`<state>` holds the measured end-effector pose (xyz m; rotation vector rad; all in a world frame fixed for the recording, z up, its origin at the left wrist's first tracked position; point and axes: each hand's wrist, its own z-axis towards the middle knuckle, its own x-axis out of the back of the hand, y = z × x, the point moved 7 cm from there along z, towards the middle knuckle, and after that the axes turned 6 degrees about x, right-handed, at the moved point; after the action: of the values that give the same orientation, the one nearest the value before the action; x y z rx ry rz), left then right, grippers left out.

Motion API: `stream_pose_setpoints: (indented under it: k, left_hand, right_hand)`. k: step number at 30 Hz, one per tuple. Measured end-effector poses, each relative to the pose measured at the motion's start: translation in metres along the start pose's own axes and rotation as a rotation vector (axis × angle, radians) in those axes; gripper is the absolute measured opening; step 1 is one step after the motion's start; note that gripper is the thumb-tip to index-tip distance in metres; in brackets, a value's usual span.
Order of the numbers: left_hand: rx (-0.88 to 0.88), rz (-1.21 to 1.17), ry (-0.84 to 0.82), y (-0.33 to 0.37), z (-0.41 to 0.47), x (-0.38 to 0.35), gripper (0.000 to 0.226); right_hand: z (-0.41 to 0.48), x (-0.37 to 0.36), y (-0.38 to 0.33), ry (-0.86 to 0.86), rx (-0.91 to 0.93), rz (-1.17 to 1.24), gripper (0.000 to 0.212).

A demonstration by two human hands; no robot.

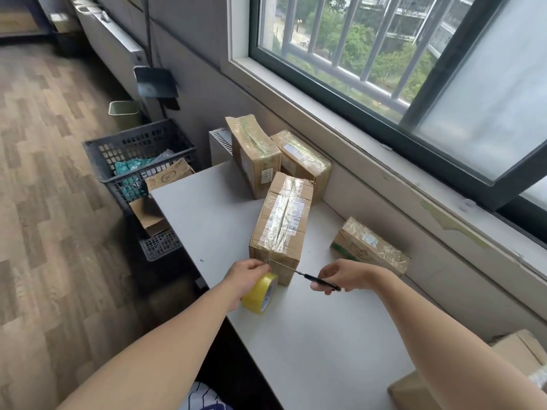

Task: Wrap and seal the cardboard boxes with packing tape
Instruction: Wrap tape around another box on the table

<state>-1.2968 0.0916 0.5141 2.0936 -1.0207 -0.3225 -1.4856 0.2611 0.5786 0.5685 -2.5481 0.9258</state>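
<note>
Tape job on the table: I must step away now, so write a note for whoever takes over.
Left hand grips the tape roll, its strip stretched from the middle box.
Right hand holds a cutter at that strip.
Done: middle box, back-left box, back-right box and right box look taped.
Left: cut the strip, press it down; check the corner box, partly out of view.

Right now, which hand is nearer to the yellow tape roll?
Left. The left hand grips the yellow tape roll from above; the right hand is off to its right, apart from it, holding a black-handled tool.
</note>
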Motion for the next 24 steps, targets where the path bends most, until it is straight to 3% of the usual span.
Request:
stream_pose_setpoints:
  k: [8,16,24]
  left_hand:
    - [0.001,0.051,-0.015,0.002,0.001,0.004,0.014]
    - [-0.012,0.06,-0.013,0.004,-0.001,0.006,0.004]
    - [-0.025,0.095,-0.021,0.005,-0.002,0.004,0.015]
  right_hand:
    - [0.02,-0.006,-0.014,-0.039,0.02,0.044,0.052]
    - [0.026,-0.001,-0.031,0.015,0.081,0.039,0.039]
    - [0.025,0.001,-0.032,0.04,0.1,0.02,0.042]
